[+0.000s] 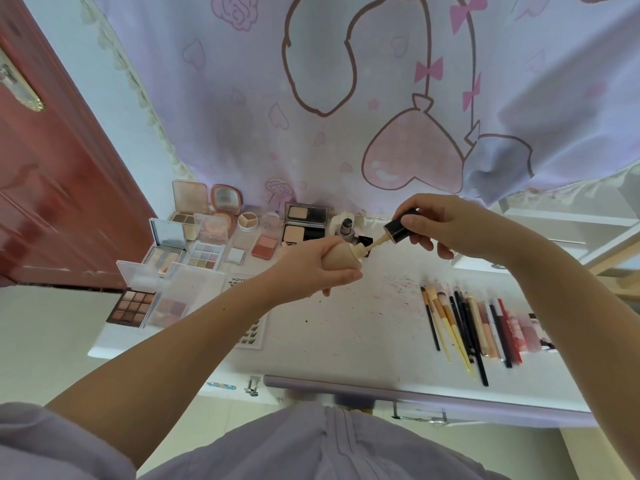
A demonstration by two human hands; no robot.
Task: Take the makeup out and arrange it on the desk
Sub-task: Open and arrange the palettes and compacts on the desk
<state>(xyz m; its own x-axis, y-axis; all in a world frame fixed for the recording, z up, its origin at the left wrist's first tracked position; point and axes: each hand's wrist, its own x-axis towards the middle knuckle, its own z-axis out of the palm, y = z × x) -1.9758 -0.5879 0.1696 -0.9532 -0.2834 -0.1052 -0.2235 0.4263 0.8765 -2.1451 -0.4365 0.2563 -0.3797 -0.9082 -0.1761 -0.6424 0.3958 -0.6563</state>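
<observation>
My left hand grips a beige foundation bottle above the white desk, its neck tilted to the right. My right hand holds the bottle's black cap, whose beige applicator wand reaches to the bottle's mouth. Several open eyeshadow and powder palettes lie in rows at the desk's back left. A row of brushes and pencils and lip products lies at the right.
A lilac cartoon curtain hangs behind the desk. A red door stands at the left. False-lash cards lie near the front left edge. White shelves rise at the right. Small bottles stand at the back.
</observation>
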